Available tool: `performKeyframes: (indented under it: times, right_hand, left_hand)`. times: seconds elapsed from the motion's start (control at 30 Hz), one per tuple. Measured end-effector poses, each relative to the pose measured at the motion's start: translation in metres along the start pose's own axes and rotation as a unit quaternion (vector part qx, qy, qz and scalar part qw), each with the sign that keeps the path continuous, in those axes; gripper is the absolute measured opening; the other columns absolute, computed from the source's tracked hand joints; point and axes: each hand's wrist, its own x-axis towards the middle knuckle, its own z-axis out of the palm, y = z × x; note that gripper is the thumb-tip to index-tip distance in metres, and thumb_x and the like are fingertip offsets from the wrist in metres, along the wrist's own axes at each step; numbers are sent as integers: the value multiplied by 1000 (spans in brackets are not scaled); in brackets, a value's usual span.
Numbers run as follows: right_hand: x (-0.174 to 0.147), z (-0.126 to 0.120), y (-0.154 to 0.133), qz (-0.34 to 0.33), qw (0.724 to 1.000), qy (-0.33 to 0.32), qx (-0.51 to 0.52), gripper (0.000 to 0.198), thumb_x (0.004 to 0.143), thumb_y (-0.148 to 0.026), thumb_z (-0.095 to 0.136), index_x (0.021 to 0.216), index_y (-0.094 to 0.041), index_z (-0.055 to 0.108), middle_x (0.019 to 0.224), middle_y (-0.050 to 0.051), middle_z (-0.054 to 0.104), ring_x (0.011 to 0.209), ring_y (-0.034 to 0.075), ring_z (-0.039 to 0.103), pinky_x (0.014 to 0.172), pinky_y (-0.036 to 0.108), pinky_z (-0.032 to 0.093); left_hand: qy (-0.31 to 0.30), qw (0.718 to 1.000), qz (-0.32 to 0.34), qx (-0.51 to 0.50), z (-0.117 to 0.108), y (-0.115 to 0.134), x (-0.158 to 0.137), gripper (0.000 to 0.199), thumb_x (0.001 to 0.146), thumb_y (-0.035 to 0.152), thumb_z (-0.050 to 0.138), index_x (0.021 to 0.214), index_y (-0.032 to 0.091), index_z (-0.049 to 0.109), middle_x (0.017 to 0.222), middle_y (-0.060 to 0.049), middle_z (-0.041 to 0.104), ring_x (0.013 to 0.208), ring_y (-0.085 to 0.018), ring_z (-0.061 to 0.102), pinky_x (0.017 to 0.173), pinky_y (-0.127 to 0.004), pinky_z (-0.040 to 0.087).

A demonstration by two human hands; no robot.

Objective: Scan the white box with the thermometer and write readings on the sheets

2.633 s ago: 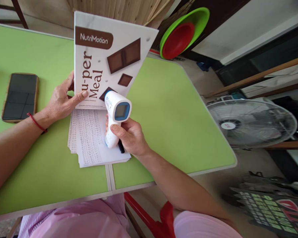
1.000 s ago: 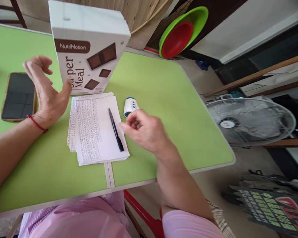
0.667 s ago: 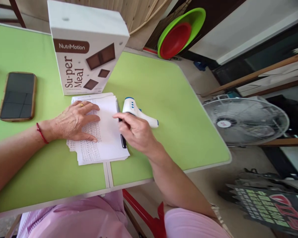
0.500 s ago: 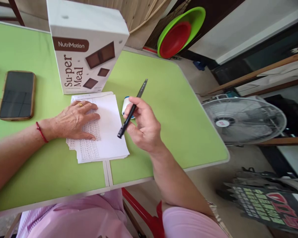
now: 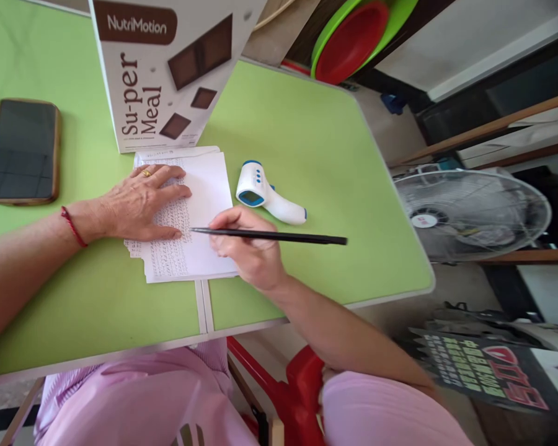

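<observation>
My left hand [image 5: 146, 201] lies flat with spread fingers on a stack of paper [image 5: 207, 179]. Dense handwriting fills the left part of the top sheet, and its right part is blank. A black pen [image 5: 302, 237] is pinched in my right hand [image 5: 253, 248], over the right side of the sheet. The pen's tip points left, at the edge of the writing; whether it touches the paper I cannot tell. Just beyond my right hand lies a white and blue infrared thermometer [image 5: 272, 195].
Behind the paper a white NutriMotion box [image 5: 153, 93] stands upright on the green table [image 5: 344, 179]. A phone [image 5: 23, 152] lies at the left. Off the table's right side are a fan [image 5: 474, 214], a red basin [image 5: 351, 43] and a printed board [image 5: 483, 371]. Below is a red stool [image 5: 307, 384].
My right hand has turned the pen round, so its tip now points left onto the sheet. The thermometer, mostly hidden before, now shows fully. The view has shifted a little; my left hand stays on the paper.
</observation>
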Motion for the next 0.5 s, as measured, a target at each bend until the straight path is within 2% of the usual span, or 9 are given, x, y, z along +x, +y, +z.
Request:
performKeyframes:
  times: [0.13,0.33,0.5]
  right_hand:
    - [-5,6,3,20,999,-29,-40,5,74,-21,61,77,-21,57,54,-8,52,43,6,40,42,21,34]
    - [-12,6,11,-59,995,49,-70,10,76,-23,65,73,-23,55,53,-8,54,44,8,45,42,22,36]
    - [-18,5,11,-38,992,45,-110,6,78,-29,62,78,-24,59,55,-6,57,44,9,46,42,24,38]
  left_hand:
    - [-20,1000,1,-5,-2,3,0,68,80,52,64,136,16,49,148,-21,39,136,-42,39,113,-58,31]
    - [-19,1000,2,-7,1,3,0,81,73,59,70,137,18,45,151,-21,35,139,-45,35,115,-62,26]
    - [-11,1000,1,-19,5,2,0,80,72,60,71,137,23,43,152,-16,34,139,-44,34,116,-61,25]
